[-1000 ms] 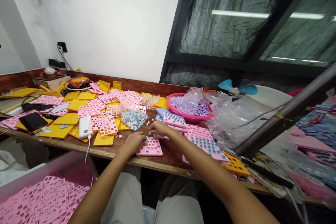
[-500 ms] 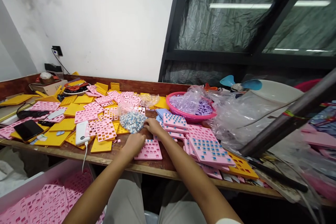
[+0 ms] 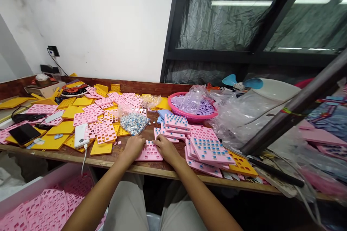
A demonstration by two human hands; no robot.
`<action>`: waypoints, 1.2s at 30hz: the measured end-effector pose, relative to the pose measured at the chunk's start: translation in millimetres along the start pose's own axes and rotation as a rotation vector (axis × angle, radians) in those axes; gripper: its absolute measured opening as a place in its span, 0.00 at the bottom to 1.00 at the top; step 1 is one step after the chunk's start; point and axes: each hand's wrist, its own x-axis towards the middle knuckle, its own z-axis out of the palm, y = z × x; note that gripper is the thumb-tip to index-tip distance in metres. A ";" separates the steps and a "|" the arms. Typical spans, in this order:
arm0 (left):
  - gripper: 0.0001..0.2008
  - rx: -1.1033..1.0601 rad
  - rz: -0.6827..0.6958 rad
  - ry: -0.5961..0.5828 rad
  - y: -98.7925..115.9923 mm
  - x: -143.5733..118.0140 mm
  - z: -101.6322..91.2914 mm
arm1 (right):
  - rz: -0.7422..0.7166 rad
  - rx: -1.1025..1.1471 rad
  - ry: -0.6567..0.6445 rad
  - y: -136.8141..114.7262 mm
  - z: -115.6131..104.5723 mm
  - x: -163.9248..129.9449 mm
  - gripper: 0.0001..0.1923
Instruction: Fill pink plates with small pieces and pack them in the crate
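Bag of small blue parts point(image 3: 134, 122) just behind, stacked filled pink plates point(image 3: 208, 149) to my right. Both hands, L point(image 3: 134, 147) & R point(image 3: 166, 148), fingers loosely curled, rest on pink grid plate point(image 3: 149, 153) near table point(image 3: 151, 169) front edge.

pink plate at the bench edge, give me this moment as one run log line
left hand: on pink plate | right hand: on same plate | bag of small parts: behind hands
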 end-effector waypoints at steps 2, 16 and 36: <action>0.09 -0.022 -0.016 0.036 0.3 -3.1 2.5 | -0.011 0.026 0.030 1.4 1.8 0.3 0.14; 0.13 -0.035 -0.032 0.267 18.6 -18.2 4.8 | 0.124 0.430 0.250 23.5 -5.5 -5.4 0.06; 0.08 -0.374 0.035 0.112 16.1 28.9 20.1 | 0.139 0.384 0.087 27.1 1.0 2.6 0.05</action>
